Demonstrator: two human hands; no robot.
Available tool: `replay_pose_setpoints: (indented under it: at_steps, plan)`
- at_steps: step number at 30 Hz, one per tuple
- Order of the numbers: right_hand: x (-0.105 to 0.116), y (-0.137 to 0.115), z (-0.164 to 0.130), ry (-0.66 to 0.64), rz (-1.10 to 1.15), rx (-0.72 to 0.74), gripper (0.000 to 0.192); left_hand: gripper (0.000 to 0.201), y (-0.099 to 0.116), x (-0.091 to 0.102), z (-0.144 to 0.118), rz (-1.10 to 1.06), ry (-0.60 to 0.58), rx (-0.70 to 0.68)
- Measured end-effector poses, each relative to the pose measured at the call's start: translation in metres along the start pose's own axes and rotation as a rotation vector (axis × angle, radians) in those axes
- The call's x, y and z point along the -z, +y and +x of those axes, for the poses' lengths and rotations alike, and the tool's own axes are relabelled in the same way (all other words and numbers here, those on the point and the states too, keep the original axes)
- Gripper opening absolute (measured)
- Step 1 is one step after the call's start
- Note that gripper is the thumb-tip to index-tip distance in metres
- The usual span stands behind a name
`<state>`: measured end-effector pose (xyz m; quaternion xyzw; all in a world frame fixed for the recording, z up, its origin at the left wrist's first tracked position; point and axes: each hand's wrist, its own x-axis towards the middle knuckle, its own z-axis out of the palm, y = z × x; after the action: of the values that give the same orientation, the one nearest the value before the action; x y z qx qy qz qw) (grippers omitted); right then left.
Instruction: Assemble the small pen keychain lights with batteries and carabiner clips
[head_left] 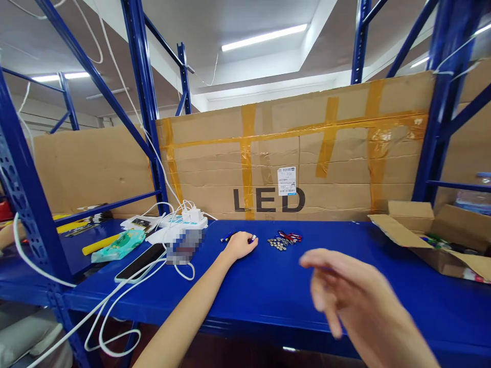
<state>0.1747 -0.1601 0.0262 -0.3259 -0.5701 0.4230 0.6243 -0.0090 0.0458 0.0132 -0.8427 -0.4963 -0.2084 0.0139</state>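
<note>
My left hand [241, 246] rests on the blue tabletop with its fingers curled together. A small object with a pale, shiny end [252, 238] shows at the fingertips; its kind is unclear. Just behind that hand lies a small blue and dark item [228, 237], partly covered. To its right is a loose pile of small silver discs [276, 244], like button cells. Several small red items [290, 236] with shiny parts lie against the pile's back edge. My right hand [343, 286], a little blurred, hovers over the front of the tabletop. Its fingers are apart, and nothing shows in them.
At the left lie a phone [141, 263], white cables [109, 312], a power strip [180, 221] and a green packet [118, 246]. An opened cardboard box [429, 245] stands right. Tall cardboard [207, 174] closes the back between blue shelf posts [143, 87].
</note>
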Motion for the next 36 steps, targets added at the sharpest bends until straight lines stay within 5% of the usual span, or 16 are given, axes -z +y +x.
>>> replay_pose_setpoints:
  at_steps: [4,10,23,36]
  plan:
    - [-0.030,-0.035,0.037,-0.061,0.170,-0.259,0.028,0.037,0.000,0.000,0.000,0.008,0.011,-0.014]
    - [-0.036,-0.027,0.042,-0.078,0.115,-0.373,0.024,0.037,0.001,-0.001,0.000,0.003,0.011,-0.023]
    - [-0.040,-0.036,0.041,-0.199,-0.016,-0.400,0.018,0.035,0.003,0.003,-0.003,0.000,0.002,-0.025]
    - [-0.046,-0.017,0.061,-0.332,-0.102,-0.374,0.018,0.034,0.004,0.004,-0.004,0.025,-0.013,0.001]
